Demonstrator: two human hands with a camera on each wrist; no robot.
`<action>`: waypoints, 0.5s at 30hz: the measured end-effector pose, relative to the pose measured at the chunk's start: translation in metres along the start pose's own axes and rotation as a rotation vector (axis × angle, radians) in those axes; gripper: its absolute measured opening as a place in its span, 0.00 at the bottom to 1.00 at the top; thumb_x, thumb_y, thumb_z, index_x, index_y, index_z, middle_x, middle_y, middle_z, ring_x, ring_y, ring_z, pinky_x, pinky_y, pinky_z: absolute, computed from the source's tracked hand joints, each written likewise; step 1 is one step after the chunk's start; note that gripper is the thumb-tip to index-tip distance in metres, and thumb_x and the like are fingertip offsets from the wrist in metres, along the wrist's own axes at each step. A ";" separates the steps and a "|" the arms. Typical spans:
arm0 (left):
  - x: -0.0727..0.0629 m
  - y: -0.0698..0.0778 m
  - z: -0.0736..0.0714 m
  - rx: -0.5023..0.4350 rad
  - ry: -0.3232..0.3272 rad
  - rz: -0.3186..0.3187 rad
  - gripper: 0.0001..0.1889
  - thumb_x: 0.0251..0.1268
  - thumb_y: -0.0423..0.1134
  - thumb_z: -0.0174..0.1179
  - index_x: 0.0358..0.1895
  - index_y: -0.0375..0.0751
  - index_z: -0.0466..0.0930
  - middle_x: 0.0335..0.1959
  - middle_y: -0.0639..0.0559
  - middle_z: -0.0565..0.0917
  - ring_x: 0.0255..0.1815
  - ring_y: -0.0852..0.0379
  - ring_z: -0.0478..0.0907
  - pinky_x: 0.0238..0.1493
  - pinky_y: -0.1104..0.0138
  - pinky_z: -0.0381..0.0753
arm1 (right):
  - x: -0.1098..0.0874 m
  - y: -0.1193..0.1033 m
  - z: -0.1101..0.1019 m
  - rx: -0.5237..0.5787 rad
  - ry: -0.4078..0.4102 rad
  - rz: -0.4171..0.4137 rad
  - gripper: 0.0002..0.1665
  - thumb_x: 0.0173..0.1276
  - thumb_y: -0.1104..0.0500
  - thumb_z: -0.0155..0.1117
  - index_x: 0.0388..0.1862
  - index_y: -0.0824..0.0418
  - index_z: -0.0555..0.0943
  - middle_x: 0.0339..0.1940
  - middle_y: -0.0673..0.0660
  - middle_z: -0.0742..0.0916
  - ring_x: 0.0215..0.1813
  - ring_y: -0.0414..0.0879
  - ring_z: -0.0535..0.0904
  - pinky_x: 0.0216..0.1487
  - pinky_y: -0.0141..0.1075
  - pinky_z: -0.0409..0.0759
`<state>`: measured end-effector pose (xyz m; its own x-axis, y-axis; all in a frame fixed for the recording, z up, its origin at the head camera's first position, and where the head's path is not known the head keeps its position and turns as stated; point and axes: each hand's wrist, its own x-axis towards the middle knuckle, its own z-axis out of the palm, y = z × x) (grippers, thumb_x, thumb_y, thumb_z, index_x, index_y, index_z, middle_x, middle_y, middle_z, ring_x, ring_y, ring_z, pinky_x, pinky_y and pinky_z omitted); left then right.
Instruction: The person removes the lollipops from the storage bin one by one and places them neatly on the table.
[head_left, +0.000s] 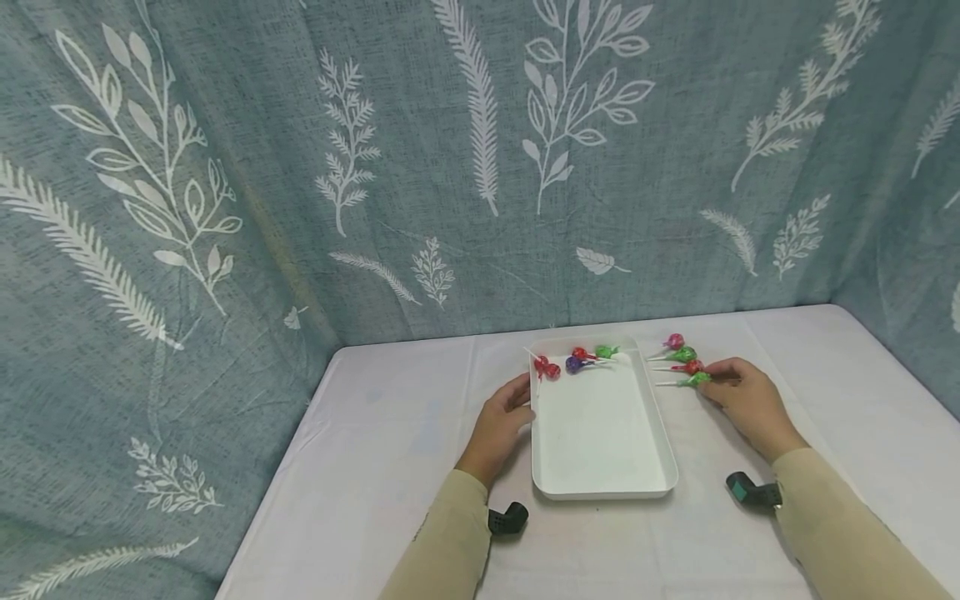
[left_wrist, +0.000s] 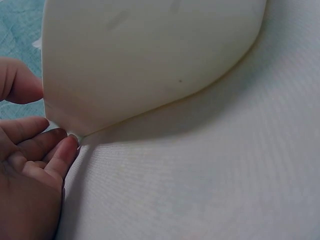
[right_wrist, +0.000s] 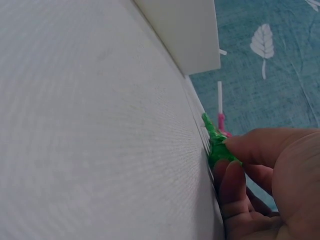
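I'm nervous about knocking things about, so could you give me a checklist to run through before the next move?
1. Left-hand grip against the white tray: ok, fingertips touch its left side.
2. Right-hand grip on the nearest green lollipop: ok, thumb and fingers pinch its wrapped head.
3. Nearest green lollipop inside the tray: not ok, it is outside, to the right.
4. Nearest green lollipop separate from the red lollipop just behind: cannot tell, they overlap in the head view.
5. Tray flat on the table: ok.
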<state>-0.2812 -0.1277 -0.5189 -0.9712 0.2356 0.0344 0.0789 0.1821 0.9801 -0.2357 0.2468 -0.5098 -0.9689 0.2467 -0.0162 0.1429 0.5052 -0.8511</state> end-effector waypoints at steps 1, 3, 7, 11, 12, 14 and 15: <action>0.000 0.000 0.000 0.003 0.000 0.001 0.35 0.68 0.30 0.59 0.81 0.38 0.72 0.74 0.46 0.79 0.76 0.45 0.74 0.77 0.43 0.68 | 0.000 0.000 0.000 0.001 0.001 -0.001 0.27 0.81 0.56 0.62 0.70 0.72 0.75 0.68 0.73 0.79 0.62 0.64 0.79 0.54 0.48 0.83; 0.001 0.000 0.000 0.002 0.001 -0.001 0.35 0.67 0.30 0.59 0.81 0.38 0.72 0.74 0.46 0.79 0.76 0.45 0.74 0.77 0.44 0.68 | 0.000 0.000 0.001 0.006 0.004 0.001 0.27 0.81 0.56 0.62 0.70 0.72 0.75 0.68 0.73 0.79 0.63 0.64 0.79 0.54 0.47 0.83; 0.001 -0.001 0.001 -0.001 0.002 -0.011 0.36 0.67 0.31 0.59 0.81 0.39 0.71 0.74 0.47 0.79 0.76 0.46 0.74 0.77 0.44 0.69 | 0.000 0.001 0.003 0.020 0.017 0.002 0.27 0.81 0.56 0.63 0.69 0.72 0.74 0.69 0.73 0.78 0.64 0.65 0.79 0.54 0.46 0.84; 0.001 0.000 0.001 -0.001 0.003 -0.021 0.36 0.67 0.32 0.59 0.81 0.41 0.71 0.75 0.49 0.79 0.76 0.48 0.75 0.77 0.45 0.69 | 0.001 0.002 0.002 0.039 0.026 -0.002 0.28 0.81 0.55 0.63 0.69 0.72 0.74 0.69 0.74 0.78 0.65 0.66 0.78 0.51 0.39 0.84; 0.001 0.000 0.001 0.000 0.004 -0.022 0.36 0.67 0.32 0.59 0.81 0.41 0.71 0.75 0.49 0.79 0.76 0.48 0.75 0.77 0.45 0.70 | 0.001 0.002 0.002 0.045 0.026 -0.001 0.28 0.81 0.55 0.63 0.70 0.72 0.74 0.69 0.73 0.78 0.65 0.65 0.78 0.49 0.37 0.84; 0.002 -0.001 0.001 -0.002 0.004 -0.017 0.36 0.68 0.32 0.59 0.81 0.41 0.71 0.74 0.50 0.79 0.75 0.49 0.75 0.76 0.46 0.70 | 0.001 0.001 0.001 0.057 0.026 -0.004 0.28 0.82 0.54 0.63 0.70 0.72 0.74 0.70 0.74 0.77 0.64 0.64 0.79 0.47 0.32 0.83; 0.002 -0.002 0.001 -0.001 0.004 -0.014 0.36 0.68 0.32 0.59 0.81 0.41 0.71 0.74 0.50 0.79 0.75 0.49 0.75 0.76 0.46 0.70 | 0.001 0.000 0.000 0.061 0.026 -0.004 0.29 0.82 0.54 0.62 0.71 0.72 0.74 0.70 0.74 0.77 0.63 0.63 0.79 0.45 0.30 0.82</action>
<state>-0.2829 -0.1269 -0.5205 -0.9731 0.2295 0.0218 0.0655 0.1843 0.9807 -0.2367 0.2467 -0.5101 -0.9639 0.2664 0.0003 0.1255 0.4551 -0.8816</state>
